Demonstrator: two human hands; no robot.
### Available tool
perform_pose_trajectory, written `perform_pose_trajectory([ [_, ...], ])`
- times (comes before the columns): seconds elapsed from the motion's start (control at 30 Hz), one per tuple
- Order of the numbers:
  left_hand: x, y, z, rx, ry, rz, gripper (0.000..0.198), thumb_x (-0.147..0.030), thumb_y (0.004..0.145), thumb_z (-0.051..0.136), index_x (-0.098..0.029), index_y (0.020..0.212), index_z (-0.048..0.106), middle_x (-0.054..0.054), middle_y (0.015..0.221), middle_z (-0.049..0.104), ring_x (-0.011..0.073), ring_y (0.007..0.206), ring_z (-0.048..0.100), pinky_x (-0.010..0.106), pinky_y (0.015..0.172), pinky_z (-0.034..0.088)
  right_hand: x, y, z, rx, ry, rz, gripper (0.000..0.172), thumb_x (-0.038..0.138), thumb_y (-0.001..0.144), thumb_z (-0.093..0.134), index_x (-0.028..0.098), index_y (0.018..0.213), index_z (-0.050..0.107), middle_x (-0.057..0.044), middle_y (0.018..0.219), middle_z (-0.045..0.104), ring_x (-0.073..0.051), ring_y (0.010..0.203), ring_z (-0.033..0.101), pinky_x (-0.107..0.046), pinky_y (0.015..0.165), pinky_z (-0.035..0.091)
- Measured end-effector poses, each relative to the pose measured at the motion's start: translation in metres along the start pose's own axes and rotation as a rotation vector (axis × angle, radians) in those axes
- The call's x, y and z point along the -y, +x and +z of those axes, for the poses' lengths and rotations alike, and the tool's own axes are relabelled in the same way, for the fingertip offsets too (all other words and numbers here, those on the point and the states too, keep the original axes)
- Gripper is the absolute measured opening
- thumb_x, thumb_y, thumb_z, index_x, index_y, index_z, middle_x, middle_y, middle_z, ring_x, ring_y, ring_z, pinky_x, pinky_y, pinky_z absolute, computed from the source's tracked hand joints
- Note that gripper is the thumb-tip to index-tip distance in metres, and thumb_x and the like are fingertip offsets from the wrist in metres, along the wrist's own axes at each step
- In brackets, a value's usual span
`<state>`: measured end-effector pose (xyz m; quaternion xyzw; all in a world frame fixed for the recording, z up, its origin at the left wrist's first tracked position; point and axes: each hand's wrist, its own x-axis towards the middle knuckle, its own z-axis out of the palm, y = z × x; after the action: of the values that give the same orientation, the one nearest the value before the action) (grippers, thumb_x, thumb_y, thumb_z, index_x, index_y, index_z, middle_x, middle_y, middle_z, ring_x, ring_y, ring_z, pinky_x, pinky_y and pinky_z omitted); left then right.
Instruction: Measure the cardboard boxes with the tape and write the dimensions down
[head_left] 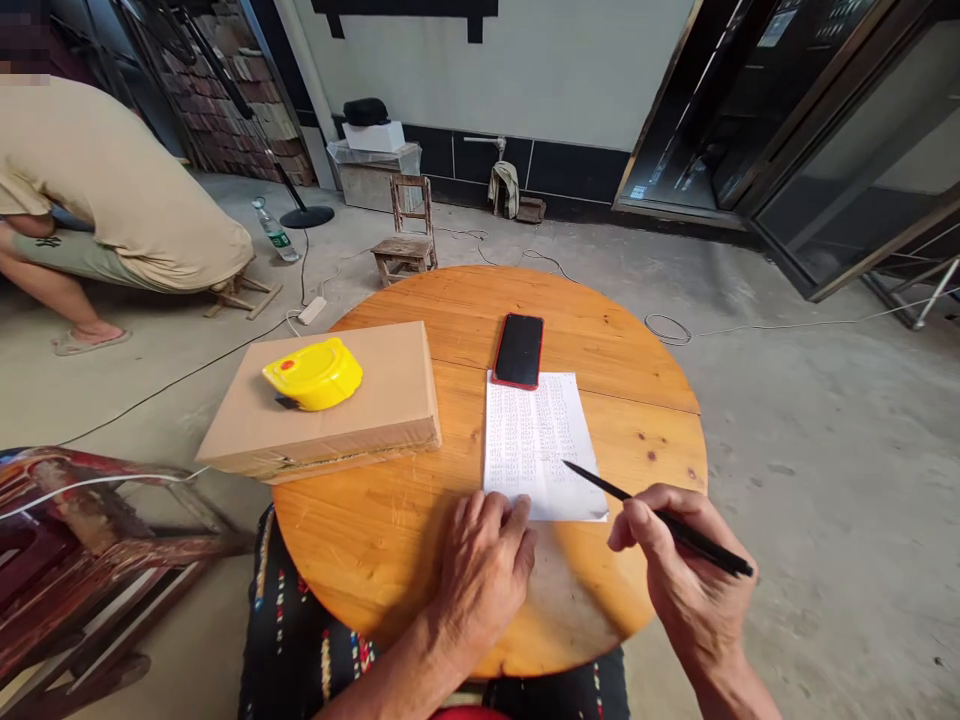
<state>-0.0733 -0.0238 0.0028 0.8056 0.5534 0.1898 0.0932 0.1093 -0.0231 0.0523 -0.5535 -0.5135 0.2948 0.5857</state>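
A sheet of paper (544,440) covered in rows of small printed or written marks lies on the round wooden table (375,540). My left hand (487,560) rests palm down at its lower left edge, fingertips on the paper and fingers loosely laid out. Pinched in my right hand (690,580) is a slim black pen (615,488), its tip above the right part of the sheet. At the top edge of the paper, a phone (519,350) with a red case and dark screen overlaps it.
On the table's left, a cardboard box (360,375) carries a yellow tape measure (319,375) and overhangs the edge. A wooden chair (405,230) stands beyond the table, a worn red chair (105,540) at left. A seated person (120,190), a water bottle (276,232) and floor cables are farther off.
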Motion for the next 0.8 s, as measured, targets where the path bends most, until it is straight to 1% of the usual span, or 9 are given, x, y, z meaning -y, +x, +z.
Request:
perform_pose_trajectory([
  [0.03,0.000,0.000,0.000,-0.001,0.014,-0.005,0.029,-0.024,0.094,0.051,-0.019,0.119,0.063,0.006,0.087,0.061,0.0244,0.084,0.055,0.041,0.076,0.045,-0.001,0.001,0.002,-0.023,0.015,0.011,0.010,0.026,0.085,0.071,0.020,0.079,0.066,0.002,0.054,0.061,-0.013,0.047,0.057,-0.026,0.046,0.045],
  [0.1,-0.001,0.001,0.000,0.001,0.030,-0.016,0.029,-0.026,0.094,0.051,-0.021,0.120,0.062,0.006,0.087,0.061,0.0242,0.084,0.055,0.040,0.075,0.044,-0.004,0.004,0.005,-0.016,0.093,0.055,0.010,0.029,0.089,0.066,0.020,0.086,0.069,0.003,0.053,0.060,-0.014,0.048,0.058,-0.028,0.049,0.047],
  [0.23,-0.001,0.002,0.001,0.011,0.024,-0.033,0.028,-0.026,0.093,0.052,-0.022,0.119,0.063,0.005,0.087,0.061,0.0241,0.084,0.055,0.040,0.076,0.043,-0.014,0.009,0.009,0.115,0.158,0.109,0.028,0.037,0.096,0.053,0.018,0.106,0.071,-0.006,0.072,0.072,-0.020,0.063,0.066,-0.032,0.056,0.052],
  [0.3,-0.001,0.002,0.002,0.019,0.016,-0.038,0.029,-0.024,0.093,0.053,-0.022,0.120,0.064,0.006,0.087,0.061,0.0245,0.085,0.055,0.041,0.076,0.043,-0.016,0.010,0.012,0.162,0.085,0.129,0.024,0.037,0.094,0.057,0.018,0.100,0.070,-0.006,0.075,0.074,-0.018,0.061,0.066,-0.030,0.053,0.051],
  [0.37,-0.001,0.002,0.002,0.026,0.009,-0.044,0.030,-0.023,0.092,0.054,-0.022,0.120,0.064,0.006,0.089,0.062,0.0252,0.086,0.055,0.042,0.077,0.044,-0.016,0.011,0.014,0.211,-0.003,0.132,0.016,0.034,0.089,0.065,0.019,0.090,0.068,-0.003,0.068,0.071,-0.016,0.055,0.063,-0.028,0.051,0.051],
  [0.47,-0.002,0.002,0.002,0.032,0.005,-0.056,0.031,-0.024,0.093,0.054,-0.022,0.122,0.063,0.006,0.089,0.062,0.0256,0.087,0.055,0.043,0.078,0.044,-0.015,0.013,0.018,0.260,-0.120,0.103,0.017,0.034,0.090,0.064,0.021,0.079,0.061,0.001,0.062,0.067,-0.014,0.052,0.060,-0.025,0.050,0.049],
  [0.63,-0.002,0.002,0.003,0.036,0.017,-0.057,0.032,-0.025,0.093,0.054,-0.022,0.124,0.062,0.007,0.093,0.062,0.0258,0.088,0.055,0.043,0.078,0.045,-0.020,0.018,0.027,0.423,-0.334,-0.010,0.018,0.033,0.094,0.053,0.021,0.094,0.066,0.000,0.067,0.068,-0.016,0.063,0.065,-0.027,0.063,0.051],
  [0.73,-0.001,0.002,0.004,0.024,0.007,-0.052,0.033,-0.022,0.092,0.055,-0.023,0.123,0.062,0.006,0.092,0.062,0.0254,0.088,0.056,0.042,0.078,0.045,-0.027,0.017,0.033,0.431,-0.378,-0.037,0.020,0.033,0.093,0.053,0.020,0.084,0.066,-0.002,0.071,0.068,-0.016,0.064,0.064,-0.027,0.060,0.049],
  [0.8,0.000,0.002,0.004,0.013,-0.004,-0.053,0.032,-0.022,0.091,0.055,-0.023,0.123,0.062,0.006,0.091,0.062,0.0252,0.088,0.056,0.041,0.078,0.045,-0.031,0.015,0.035,0.433,-0.355,-0.007,0.022,0.034,0.094,0.051,0.019,0.084,0.065,-0.002,0.069,0.067,-0.016,0.062,0.062,-0.026,0.057,0.048],
])
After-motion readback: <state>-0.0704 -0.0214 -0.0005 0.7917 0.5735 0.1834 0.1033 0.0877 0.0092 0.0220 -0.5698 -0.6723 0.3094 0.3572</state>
